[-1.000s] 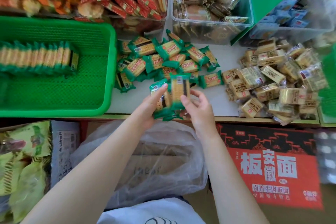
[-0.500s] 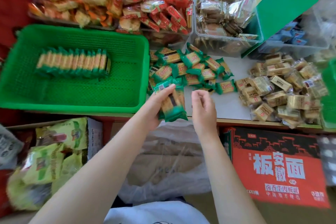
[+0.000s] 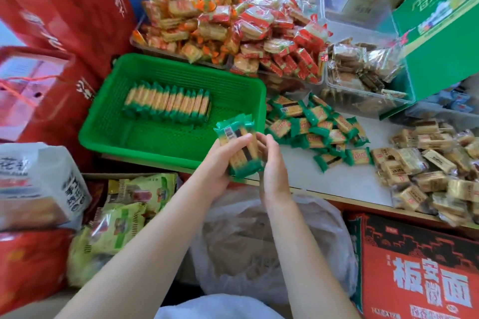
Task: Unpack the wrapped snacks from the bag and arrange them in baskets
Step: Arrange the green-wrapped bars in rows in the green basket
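Left hand [image 3: 220, 163] fingers [image 3: 239, 140] curled, gripping stack of green-wrapped snack packs [image 3: 239, 149] above green plastic basket [image 3: 145, 134] rim; right hand [image 3: 272, 163] fingers relaxed, touching stack's side.

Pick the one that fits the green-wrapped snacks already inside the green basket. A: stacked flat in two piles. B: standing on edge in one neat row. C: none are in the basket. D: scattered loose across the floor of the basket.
B: the green-wrapped snacks stand on edge, side by side, in a single row toward the far side of the green basket.
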`<act>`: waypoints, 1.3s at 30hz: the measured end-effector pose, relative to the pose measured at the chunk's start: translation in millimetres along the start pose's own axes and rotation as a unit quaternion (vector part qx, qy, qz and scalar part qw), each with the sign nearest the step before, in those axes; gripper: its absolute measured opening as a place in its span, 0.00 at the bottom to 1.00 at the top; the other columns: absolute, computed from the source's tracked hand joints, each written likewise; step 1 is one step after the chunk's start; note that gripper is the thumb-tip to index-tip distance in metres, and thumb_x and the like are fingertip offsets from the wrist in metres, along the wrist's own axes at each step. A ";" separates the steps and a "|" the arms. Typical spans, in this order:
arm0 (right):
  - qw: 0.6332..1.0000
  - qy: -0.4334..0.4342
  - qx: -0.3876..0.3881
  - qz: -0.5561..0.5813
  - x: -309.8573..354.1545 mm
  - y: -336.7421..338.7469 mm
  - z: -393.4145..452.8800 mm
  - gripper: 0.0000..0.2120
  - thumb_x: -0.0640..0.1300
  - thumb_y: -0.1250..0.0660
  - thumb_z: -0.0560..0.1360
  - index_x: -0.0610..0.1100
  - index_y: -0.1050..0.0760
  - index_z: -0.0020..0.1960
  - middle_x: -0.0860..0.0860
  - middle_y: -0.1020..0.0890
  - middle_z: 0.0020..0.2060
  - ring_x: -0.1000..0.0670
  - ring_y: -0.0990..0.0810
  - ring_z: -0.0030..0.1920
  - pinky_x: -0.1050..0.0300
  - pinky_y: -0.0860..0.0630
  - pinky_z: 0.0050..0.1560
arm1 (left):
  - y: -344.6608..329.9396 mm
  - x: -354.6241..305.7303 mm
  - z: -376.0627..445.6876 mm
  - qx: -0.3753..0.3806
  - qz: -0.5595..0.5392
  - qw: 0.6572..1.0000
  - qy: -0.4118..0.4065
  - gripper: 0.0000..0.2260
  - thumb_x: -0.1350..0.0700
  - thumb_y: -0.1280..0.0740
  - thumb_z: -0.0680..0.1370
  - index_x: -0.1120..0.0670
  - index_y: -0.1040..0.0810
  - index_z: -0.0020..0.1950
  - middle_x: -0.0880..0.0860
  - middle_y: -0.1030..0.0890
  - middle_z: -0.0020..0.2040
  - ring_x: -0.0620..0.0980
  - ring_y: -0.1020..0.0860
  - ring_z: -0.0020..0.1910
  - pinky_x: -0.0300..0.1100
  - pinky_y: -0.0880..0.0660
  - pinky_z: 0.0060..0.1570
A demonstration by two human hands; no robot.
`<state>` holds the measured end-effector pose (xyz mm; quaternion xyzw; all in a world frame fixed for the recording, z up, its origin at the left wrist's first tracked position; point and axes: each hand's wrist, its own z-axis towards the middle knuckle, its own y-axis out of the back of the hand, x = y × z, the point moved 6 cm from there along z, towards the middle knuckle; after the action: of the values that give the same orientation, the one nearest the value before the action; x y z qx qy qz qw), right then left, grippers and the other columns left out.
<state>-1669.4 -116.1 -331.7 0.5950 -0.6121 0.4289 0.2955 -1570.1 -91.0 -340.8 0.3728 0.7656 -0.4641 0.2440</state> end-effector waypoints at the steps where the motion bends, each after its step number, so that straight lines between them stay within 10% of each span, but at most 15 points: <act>1: 1.000 0.010 0.007 -0.021 -1.2 -6.1 1.8 0.19 0.55 0.48 0.85 0.48 0.21 0.58 0.50 0.15 0.50 0.52 0.17 0.53 0.60 0.20 0.48 | 6.3 -5.1 1.3 0.001 0.025 1.000 -0.004 0.22 0.52 0.28 0.74 0.61 0.23 0.64 0.60 0.17 0.54 0.56 0.17 0.51 0.49 0.19 0.49; 7: 0.982 -0.005 0.132 -0.137 -27.8 -53.8 19.9 0.36 0.65 0.42 0.78 0.50 0.43 0.80 0.54 0.30 0.73 0.56 0.31 0.72 0.52 0.34 0.73 | 44.1 -23.7 18.3 -0.139 0.177 0.972 0.067 0.37 0.22 0.35 0.63 0.46 0.20 0.61 0.51 0.16 0.58 0.53 0.19 0.58 0.54 0.26 0.65; 13: 0.981 -0.080 0.111 -0.135 -47.7 -55.8 53.2 0.30 0.56 0.25 0.69 0.47 0.25 0.67 0.47 0.16 0.58 0.48 0.17 0.55 0.51 0.20 0.51 | 80.3 -48.2 31.4 -0.128 0.290 0.948 0.006 0.24 0.36 0.46 0.83 0.49 0.17 0.49 0.49 0.16 0.50 0.52 0.20 0.51 0.50 0.27 0.61; 18: 0.967 -0.136 0.014 -0.217 -48.9 -60.8 107.5 0.38 0.62 0.26 0.65 0.40 0.28 0.67 0.48 0.21 0.59 0.46 0.21 0.56 0.51 0.25 0.50 | 167.1 -53.0 27.4 -0.207 0.715 0.662 -0.084 0.25 0.43 0.48 0.85 0.54 0.29 0.33 0.50 0.28 0.28 0.52 0.30 0.28 0.51 0.28 0.53; 21: 0.932 -0.128 -0.067 -0.332 -40.6 -70.0 150.2 0.41 0.59 0.28 0.71 0.37 0.37 0.73 0.44 0.28 0.65 0.42 0.27 0.64 0.51 0.28 0.58 | 178.8 -49.9 30.6 -0.198 0.781 0.590 -0.053 0.26 0.44 0.49 0.85 0.54 0.26 0.34 0.49 0.28 0.26 0.50 0.32 0.24 0.42 0.32 0.32; 31: 0.859 -0.112 -0.125 -0.483 -66.6 -98.5 196.9 0.49 0.65 0.29 0.72 0.41 0.49 0.80 0.36 0.42 0.76 0.36 0.39 0.75 0.43 0.35 0.70 | 181.0 -46.5 35.3 -0.195 0.799 0.566 -0.055 0.24 0.43 0.49 0.83 0.53 0.29 0.32 0.48 0.28 0.27 0.48 0.32 0.24 0.40 0.44 0.26; 39: 0.905 -0.140 -0.075 -0.395 -87.3 -106.5 199.7 0.50 0.62 0.31 0.76 0.45 0.59 0.82 0.41 0.31 0.74 0.41 0.18 0.56 0.47 0.17 0.49 | 184.7 -44.8 35.2 -0.186 0.800 0.567 -0.062 0.24 0.43 0.49 0.82 0.53 0.31 0.31 0.49 0.29 0.26 0.50 0.33 0.23 0.40 0.40 0.26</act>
<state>-1524.9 -241.7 -480.8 0.8181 -0.3920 0.1426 0.3960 -1394.8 -84.1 -422.1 0.7499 0.2072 0.0515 0.6261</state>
